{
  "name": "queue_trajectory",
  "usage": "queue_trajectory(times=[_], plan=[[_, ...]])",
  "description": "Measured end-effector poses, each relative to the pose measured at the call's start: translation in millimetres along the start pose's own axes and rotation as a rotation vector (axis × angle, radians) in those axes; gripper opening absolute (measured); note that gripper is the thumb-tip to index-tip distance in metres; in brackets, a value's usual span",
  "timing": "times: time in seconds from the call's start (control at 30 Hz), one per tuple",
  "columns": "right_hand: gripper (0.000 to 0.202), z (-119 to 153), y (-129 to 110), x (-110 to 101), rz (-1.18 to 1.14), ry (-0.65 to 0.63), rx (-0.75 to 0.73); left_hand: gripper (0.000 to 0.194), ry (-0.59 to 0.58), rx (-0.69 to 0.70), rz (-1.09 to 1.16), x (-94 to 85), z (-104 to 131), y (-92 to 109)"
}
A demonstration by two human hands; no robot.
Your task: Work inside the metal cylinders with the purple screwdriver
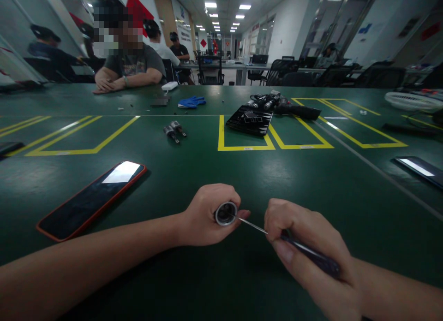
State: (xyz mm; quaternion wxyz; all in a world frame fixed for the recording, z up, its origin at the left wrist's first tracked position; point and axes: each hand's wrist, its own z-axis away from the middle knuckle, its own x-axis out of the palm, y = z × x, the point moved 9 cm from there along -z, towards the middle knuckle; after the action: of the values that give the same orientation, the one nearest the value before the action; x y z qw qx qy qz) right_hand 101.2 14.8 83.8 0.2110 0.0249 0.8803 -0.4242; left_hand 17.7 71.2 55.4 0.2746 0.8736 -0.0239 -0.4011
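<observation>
My left hand [206, 215] is closed around a round metal-rimmed cylinder [226, 213], its open end facing me and its inside dark. In my right hand [308, 247] is a screwdriver [311, 256] with a dark handle. The thin metal shaft points left, and its tip reaches the mouth of the cylinder; how deep it sits inside cannot be made out. Both hands are just above the green table, a short gap between them.
An orange-cased phone [92, 199] lies at the left, another phone [420, 171] at the right. Farther back are two small metal connectors [175, 131], a blue glove [192, 102], a black pouch [251, 120] and cables [266, 100]. A person [129, 62] sits across the table.
</observation>
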Motion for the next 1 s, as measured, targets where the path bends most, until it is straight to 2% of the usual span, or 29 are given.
queue_trajectory(times=[0.2, 0.53, 0.8, 1.0], plan=[[0.012, -1.7, -0.4, 2.6, 0.007, -0.023, 0.015, 0.017, 0.001, 0.002, 0.002, 0.8, -0.1, -1.0], [0.013, -1.0, 0.3, -5.3, 0.009, 0.058, 0.017, 0.018, 0.010, -0.008, -0.022, -0.1, -1.1, -1.5], [0.017, -2.1, -6.6, 2.6, 0.044, -0.028, -0.059, 0.018, 0.003, 0.010, -0.016, 0.7, -0.4, -0.5], [0.015, 0.0, -3.1, 2.5, 0.031, -0.030, -0.032, 0.018, -0.008, 0.011, -0.026, 1.3, -0.2, 0.1]])
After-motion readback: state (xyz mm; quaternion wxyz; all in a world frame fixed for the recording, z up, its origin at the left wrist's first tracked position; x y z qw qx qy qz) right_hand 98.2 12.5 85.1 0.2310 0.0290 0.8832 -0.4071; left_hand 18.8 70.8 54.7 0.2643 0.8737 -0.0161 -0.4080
